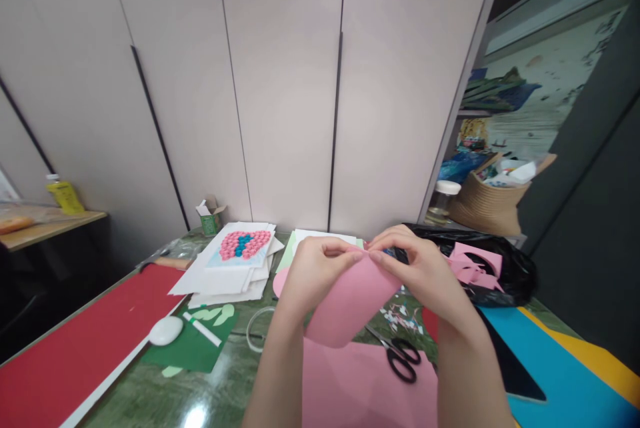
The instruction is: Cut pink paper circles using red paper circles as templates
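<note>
Both my hands are raised over the table and pinch the top edge of a curved pink paper piece [345,308]. My left hand [320,268] grips its left part with closed fingers. My right hand [417,268] grips its right part, fingertips meeting the left hand's near the middle. The paper bends down and away from the fingers. Below it a larger pink sheet [365,385] lies flat on the table. Black-handled scissors [400,355] rest just right of that sheet, under my right forearm.
A stack of white sheets with a pink and teal heart [244,245] lies at the back. Red paper [75,348], green paper [197,348], a white oval object [166,331] sit left. Black bag with pink scraps [480,265], blue sheet [565,381] right.
</note>
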The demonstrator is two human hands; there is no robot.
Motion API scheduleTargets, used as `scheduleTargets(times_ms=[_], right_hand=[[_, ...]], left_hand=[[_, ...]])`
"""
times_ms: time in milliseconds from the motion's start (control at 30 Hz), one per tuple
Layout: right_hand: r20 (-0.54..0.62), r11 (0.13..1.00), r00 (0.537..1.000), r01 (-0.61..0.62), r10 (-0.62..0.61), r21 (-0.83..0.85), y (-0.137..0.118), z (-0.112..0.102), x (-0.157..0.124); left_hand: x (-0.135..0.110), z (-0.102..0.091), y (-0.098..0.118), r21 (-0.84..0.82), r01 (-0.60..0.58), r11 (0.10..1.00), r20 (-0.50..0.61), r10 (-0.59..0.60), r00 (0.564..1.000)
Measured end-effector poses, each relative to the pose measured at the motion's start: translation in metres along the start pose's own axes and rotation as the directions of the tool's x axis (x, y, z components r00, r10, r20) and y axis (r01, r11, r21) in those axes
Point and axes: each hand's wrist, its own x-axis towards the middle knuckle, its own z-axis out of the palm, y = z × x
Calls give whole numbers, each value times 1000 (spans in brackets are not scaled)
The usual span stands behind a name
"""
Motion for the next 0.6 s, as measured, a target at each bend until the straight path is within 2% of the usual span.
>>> scheduleTargets(times_ms=[300,600], right_hand=[[-5,999,1000,-25,25,23,1,4,1],[17,994,995,-102,102,-26,2,5,1]], left_hand=[[0,-1,-3,-50,-3,999,19,4,1000],[-1,-1,0,-24,-3,1000,0,3,1000]])
